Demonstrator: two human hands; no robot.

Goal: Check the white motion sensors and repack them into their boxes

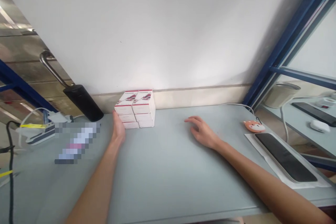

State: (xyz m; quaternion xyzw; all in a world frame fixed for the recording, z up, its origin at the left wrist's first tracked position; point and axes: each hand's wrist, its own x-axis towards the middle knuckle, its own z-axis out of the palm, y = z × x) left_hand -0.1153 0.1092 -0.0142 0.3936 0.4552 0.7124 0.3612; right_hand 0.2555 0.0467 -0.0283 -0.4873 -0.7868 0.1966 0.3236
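A block of small white cartons [144, 108] with red edging and dark red pictures stands against the wall at the back of the grey table [157, 175]. It is stacked in layers, with a thin band or string around it. Flat against its left side rests my left hand [118, 129], not wrapped round it; some fingers are hidden behind the cartons. To the right and apart from the stack, my right hand [203, 133] is low over the table, fingers loosely spread and holding nothing.
On the left are a black cylinder [84, 102], a power strip [40, 134] with cables and a blurred-out phone-like item [77, 145]. On the right, an orange animal-faced case [254, 126] sits behind a dark, flat slab [286, 156] on white paper.
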